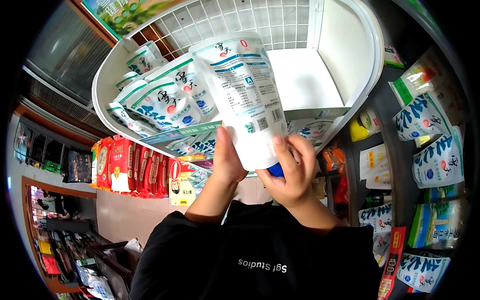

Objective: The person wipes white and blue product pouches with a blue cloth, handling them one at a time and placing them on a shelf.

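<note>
Between both hands I hold a white stand-up pouch (245, 108), upright, with its printed panel and barcode facing me. My left hand (227, 159) grips its lower left edge, the thumb pointing up along the side. At the lower right corner, the fingers of my right hand (290, 170) curl against the pouch. A small blue thing (276, 170) shows beneath these fingers; what it is cannot be told. Behind the pouch, a white display rack (369, 75) holds several similar pouches (167, 103) at its left side.
A wire grid (232, 22) backs the rack, and a white panel (305, 75) lies at its right. More pouches (437, 161) stand on dark shelves to the right. Red packages (122, 163) line up at left below the rack. A dark bin (116, 258) stands lower left.
</note>
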A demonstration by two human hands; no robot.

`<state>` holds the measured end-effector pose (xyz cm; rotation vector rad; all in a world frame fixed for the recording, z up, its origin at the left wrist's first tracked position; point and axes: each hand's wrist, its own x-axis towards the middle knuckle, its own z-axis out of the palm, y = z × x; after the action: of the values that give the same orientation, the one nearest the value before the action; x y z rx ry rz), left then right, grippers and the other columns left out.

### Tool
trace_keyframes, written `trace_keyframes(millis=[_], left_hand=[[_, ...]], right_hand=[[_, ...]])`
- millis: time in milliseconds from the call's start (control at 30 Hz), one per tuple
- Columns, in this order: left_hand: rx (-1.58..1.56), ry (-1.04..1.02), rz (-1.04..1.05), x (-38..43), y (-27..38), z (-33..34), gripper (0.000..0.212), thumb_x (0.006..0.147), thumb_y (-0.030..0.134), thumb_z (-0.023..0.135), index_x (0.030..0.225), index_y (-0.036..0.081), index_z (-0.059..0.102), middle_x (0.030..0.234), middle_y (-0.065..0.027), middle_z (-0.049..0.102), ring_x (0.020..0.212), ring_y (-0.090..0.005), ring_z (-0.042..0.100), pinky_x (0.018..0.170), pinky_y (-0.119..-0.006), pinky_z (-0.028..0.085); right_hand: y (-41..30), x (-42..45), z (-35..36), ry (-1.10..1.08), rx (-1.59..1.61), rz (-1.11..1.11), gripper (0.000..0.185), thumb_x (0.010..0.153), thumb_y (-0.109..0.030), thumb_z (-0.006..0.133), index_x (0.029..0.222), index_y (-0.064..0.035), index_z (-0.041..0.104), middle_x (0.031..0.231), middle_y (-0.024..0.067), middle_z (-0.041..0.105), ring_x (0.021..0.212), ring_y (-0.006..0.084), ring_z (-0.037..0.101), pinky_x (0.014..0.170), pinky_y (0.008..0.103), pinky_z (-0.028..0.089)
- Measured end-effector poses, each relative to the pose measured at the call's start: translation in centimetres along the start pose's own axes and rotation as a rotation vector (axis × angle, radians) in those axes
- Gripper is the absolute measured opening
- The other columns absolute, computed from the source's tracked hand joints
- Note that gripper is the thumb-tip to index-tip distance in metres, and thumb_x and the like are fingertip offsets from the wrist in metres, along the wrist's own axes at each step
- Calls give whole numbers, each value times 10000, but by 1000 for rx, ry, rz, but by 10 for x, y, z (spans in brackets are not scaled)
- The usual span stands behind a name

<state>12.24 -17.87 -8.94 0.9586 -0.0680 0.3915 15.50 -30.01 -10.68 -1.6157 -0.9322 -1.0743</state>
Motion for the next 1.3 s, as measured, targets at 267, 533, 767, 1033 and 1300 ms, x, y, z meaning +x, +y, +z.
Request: trace_keyframes(millis=[267, 533, 767, 1033, 1300], left_hand=[[54, 4, 17, -2, 11, 13, 861, 817, 634, 458, 1336, -35, 301, 1255, -212, 477, 1102, -320, 533, 893, -421, 470], [11, 70, 18, -5, 8, 13, 830, 835, 620, 429, 1342, -24, 297, 1259, -209, 475, 1101, -314, 533, 896, -411, 465], [60, 45, 138, 1, -10, 12, 718, 781, 432, 680, 1251, 11, 336, 1164, -159, 508, 1045, -214, 535, 892, -339, 443], [401, -52, 131, -5, 0, 19, 449, 872, 294, 570, 1193, 15, 428, 1331, -188, 409, 1038, -202, 487, 876, -373, 433], [-5, -38, -53, 7, -10, 12, 721, 860, 541, 446, 1366, 46, 312, 1342, -127, 433, 1228, -237, 409, 1034, -386, 262]], right_hand=[[-5, -6, -7, -101, 147, -35, 657, 593, -95, 807, 1157, -50, 472, 1121, 193, 421, 958, 281, 491, 724, 318, 490], [-4, -4, -9, -155, 160, -18, 758, 565, -149, 825, 1239, -111, 479, 1037, 151, 473, 878, 254, 552, 606, 274, 527], [4, 14, -15, -243, 26, 116, 755, 557, -147, 812, 1221, 8, 485, 1107, 229, 519, 832, 299, 627, 607, 320, 558], [28, -7, -23, -30, 803, 896, 500, 761, -172, 635, 1161, 85, 480, 1034, 126, 605, 904, 200, 608, 773, 293, 494], [28, -6, -29, -105, 1508, 1485, 623, 798, -442, 531, 1228, 2, 448, 1014, 139, 615, 653, 206, 634, 455, 277, 516]])
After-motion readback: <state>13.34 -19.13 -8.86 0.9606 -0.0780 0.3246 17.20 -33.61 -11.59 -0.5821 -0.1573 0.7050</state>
